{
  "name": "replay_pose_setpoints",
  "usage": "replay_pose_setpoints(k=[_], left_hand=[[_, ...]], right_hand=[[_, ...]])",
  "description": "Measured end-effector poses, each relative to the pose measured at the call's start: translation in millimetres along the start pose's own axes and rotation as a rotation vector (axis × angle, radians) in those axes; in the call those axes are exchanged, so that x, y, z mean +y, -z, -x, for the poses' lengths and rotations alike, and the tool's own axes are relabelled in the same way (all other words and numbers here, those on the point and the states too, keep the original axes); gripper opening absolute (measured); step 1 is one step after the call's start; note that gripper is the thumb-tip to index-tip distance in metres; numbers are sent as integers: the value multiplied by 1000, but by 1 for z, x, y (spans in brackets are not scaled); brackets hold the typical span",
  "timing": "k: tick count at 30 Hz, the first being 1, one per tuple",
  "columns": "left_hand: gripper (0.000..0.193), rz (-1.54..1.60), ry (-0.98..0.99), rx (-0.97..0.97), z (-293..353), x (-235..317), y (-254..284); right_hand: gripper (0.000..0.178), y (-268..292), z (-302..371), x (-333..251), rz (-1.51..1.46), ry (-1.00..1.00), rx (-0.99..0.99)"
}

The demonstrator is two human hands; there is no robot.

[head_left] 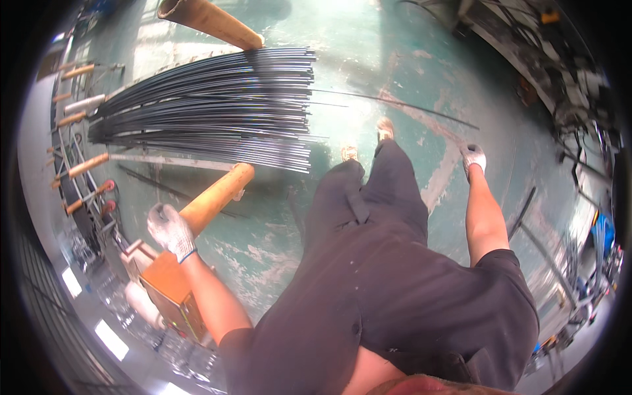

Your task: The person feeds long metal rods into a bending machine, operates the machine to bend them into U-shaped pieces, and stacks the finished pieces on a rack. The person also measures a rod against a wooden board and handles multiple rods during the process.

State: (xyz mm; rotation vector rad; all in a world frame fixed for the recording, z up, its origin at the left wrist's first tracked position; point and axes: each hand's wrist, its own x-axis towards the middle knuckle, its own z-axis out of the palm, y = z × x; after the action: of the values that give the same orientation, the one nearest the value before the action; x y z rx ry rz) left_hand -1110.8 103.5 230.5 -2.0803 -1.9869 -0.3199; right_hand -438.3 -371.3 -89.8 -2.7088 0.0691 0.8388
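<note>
My left hand [171,230], in a pale knitted glove, is in front of the near yellow-brown tube [220,194]. Its fingers are curled in and I see nothing in them. Out to the right, my right hand [473,158] wears a similar glove, its fingers also curled with nothing visible inside. Just beyond it ends a long thin dark rod [428,114], apart from the hand. That rod sticks out from a wide bundle of dark thin rods [217,105], which lies fanned out at the far left between two tubes.
The far tube [214,25] slants beyond the bundle. An orange-brown box [170,286] stands by my left forearm. A rack with rollers [89,164] runs along the left. Dark machinery with cables [546,72] lines the right. My feet are on a worn green floor [263,230].
</note>
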Motion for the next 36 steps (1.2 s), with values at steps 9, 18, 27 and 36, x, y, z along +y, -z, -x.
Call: replay_pose_setpoints(k=[9, 18, 27, 36], left_hand=[[31, -261, 168, -142, 10, -2, -18], [27, -304, 257, -199, 9, 4, -21], [20, -498, 244, -185, 10, 31, -19], [15, -512, 237, -164, 0, 31, -21]], right_hand=[[89, 1, -173, -11, 186, -305, 140], [66, -62, -223, 13, 86, -82, -191], [54, -159, -55, -181, 178, 338, -370], [65, -247, 116, -407, 425, 1217, -480]])
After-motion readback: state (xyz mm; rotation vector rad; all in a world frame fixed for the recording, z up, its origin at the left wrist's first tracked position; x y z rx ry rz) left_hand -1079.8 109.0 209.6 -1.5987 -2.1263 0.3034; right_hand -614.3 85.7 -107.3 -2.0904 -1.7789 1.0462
